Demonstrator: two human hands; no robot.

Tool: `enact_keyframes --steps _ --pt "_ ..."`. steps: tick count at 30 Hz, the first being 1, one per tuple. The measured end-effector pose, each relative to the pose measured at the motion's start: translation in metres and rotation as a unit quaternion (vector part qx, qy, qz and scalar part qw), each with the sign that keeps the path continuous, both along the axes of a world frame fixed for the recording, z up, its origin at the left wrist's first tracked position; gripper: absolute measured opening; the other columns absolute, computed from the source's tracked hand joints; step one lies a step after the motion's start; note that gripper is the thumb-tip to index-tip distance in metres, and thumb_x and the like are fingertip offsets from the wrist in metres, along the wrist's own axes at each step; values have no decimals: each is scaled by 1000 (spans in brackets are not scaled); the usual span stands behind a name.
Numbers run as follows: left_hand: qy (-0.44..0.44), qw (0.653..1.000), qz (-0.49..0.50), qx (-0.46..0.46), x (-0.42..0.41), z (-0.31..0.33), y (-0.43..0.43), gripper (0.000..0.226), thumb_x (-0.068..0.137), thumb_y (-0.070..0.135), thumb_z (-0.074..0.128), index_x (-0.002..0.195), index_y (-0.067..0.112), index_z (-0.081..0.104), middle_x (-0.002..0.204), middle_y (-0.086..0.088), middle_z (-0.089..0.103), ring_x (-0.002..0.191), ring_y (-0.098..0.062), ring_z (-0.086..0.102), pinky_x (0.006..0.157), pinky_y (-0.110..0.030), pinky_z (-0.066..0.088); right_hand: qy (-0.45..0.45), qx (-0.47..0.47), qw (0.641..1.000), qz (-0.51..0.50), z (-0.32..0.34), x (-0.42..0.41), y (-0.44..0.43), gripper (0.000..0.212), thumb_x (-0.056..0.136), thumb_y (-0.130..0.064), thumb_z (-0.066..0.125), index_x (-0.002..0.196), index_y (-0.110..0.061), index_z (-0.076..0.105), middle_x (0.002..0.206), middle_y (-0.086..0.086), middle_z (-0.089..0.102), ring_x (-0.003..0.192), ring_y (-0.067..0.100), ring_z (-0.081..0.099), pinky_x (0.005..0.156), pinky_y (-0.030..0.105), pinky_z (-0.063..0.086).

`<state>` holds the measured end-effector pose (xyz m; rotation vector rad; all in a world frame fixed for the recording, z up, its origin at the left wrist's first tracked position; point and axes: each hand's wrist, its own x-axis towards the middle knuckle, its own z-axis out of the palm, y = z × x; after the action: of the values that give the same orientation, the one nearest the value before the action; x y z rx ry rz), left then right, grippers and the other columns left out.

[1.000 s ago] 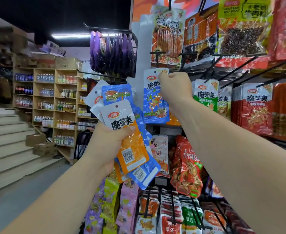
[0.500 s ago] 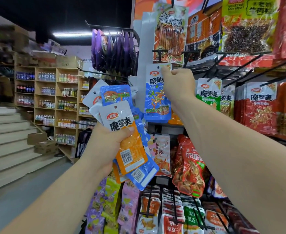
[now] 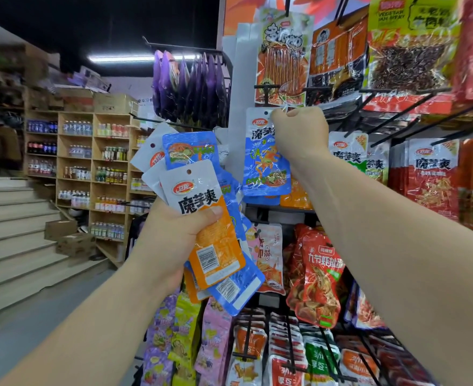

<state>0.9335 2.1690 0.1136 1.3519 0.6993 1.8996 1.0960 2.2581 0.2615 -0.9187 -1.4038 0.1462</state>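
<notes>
Up against the black metal display pegs point(image 3: 267, 86) of the shop's snack rack, I have my right hand point(image 3: 299, 132) fisted round the top edge of a flat blue-and-white foil snack packet point(image 3: 266, 168), pinching it just beside its punched hanging hole. The packet hangs straight down from that grip, in front of a row of orange foil packets point(image 3: 296, 197). Holding it by the header leaves the hole free for a peg. That peg is hidden behind my fist, so I cannot tell whether the packet is on it.

My left hand point(image 3: 174, 238) is clamped round the middle of a fanned bundle of similar foil packets point(image 3: 201, 207), an orange-and-white one on top under my thumb and blue ones behind. I judge the fan is held lower and to the left, apart from the rack, so the headers are spread for picking and the peg is not blocked from view.

Green-and-white packets point(image 3: 349, 154) and red packets point(image 3: 430, 176) hang to the right in their own columns, which suggests the blue packet belongs where I hold it.
</notes>
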Motion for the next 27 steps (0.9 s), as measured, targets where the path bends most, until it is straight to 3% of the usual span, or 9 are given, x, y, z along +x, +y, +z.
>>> enact_keyframes --steps 5,10,15,19,23,27 --pt "11 1000 -3 4 3 0 0 33 91 -6 69 113 18 69 102 -6 80 89 -25 79 68 -38 64 -10 3 1000 -9 3 2 3 57 91 -22 60 45 -19 27 33 -11 16 42 18 16 52 29 21" --pt "7 1000 0 3 2 -3 0 32 91 -6 69 115 16 69 102 -7 80 88 -26 79 65 -35 64 -8 2 1000 -10 3 5 10 65 96 -43 67 47 -19 31 29 -9 21 45 20 26 54 33 29" --pt "1 1000 5 -3 2 -6 -1 35 91 -6 68 121 12 67 102 -7 80 86 -25 79 63 -34 63 15 6 1000 -2 5 0 13 65 95 -36 68 45 -19 29 30 -10 19 46 21 25 57 33 28" --pt "-3 1000 0 -3 4 -5 -5 37 91 -8 67 120 15 67 102 -5 81 84 -22 79 60 -32 62 12 -10 1000 2 6 -3 15 61 95 -30 67 48 -16 30 34 -10 22 39 13 22 49 29 23" --pt "5 1000 8 -8 2 -6 -8 37 91 -5 69 121 16 68 106 -6 80 90 -25 79 65 -37 65 34 -16 997 61 6 -1 16 50 93 -24 67 49 -23 42 53 -6 42 54 19 38 56 32 36" --pt "12 1000 10 -3 1 -7 -12 36 91 -6 68 114 21 69 101 -3 81 87 -23 79 63 -35 65 28 8 996 84 8 1 16 64 93 -16 66 40 -20 31 45 -7 24 51 21 20 55 34 25"
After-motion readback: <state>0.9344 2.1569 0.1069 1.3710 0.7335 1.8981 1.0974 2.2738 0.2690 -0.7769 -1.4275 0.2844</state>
